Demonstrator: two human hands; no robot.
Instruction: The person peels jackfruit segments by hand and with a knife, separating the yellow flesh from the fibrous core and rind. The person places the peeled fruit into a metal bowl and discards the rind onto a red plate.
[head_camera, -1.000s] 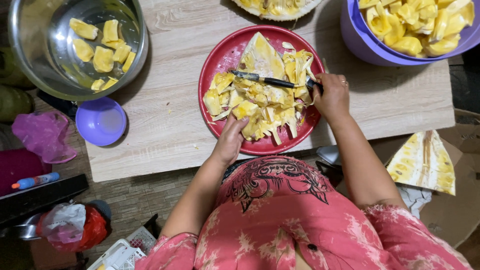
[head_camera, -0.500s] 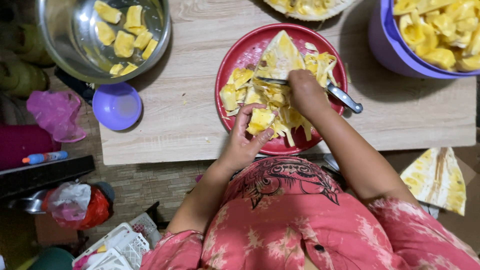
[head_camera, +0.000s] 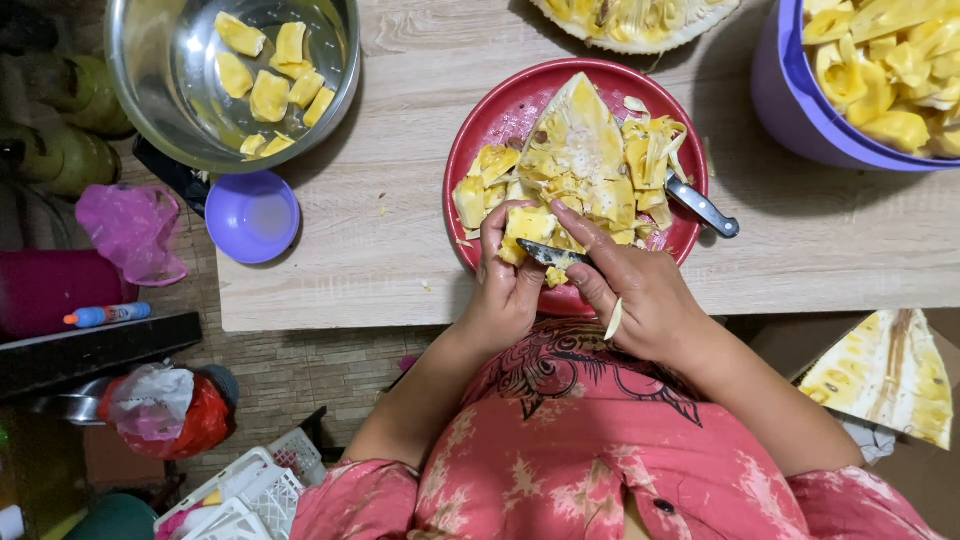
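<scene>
While we look down from the head camera, our left hand (head_camera: 505, 290) is curled around a yellow piece of fruit (head_camera: 528, 226), fingers closed on it at the near edge of the red plate (head_camera: 490, 125). Our right hand (head_camera: 640, 295) is shut around a small knife (head_camera: 548, 254), its dark blade lying against the underside of that same piece; a pale sliver of fruit sticks out between the fingers. Both hands meet over the plate's near rim, just beside each other.

On the plate lies a large wedge of fruit (head_camera: 578, 150) with loose yellow bits heaped around it, and a second knife (head_camera: 703, 208) rests on the right side, its handle reaching over the rim.

Farther off on the wooden counter (head_camera: 400, 230) we see a steel bowl (head_camera: 150, 90) at the upper left holding peeled yellow pieces, a small purple bowl (head_camera: 252, 215) just below it, and a big purple tub (head_camera: 790, 110) at the upper right filled with more fruit. Another cut wedge (head_camera: 890, 375) lies below the counter's right end.
</scene>
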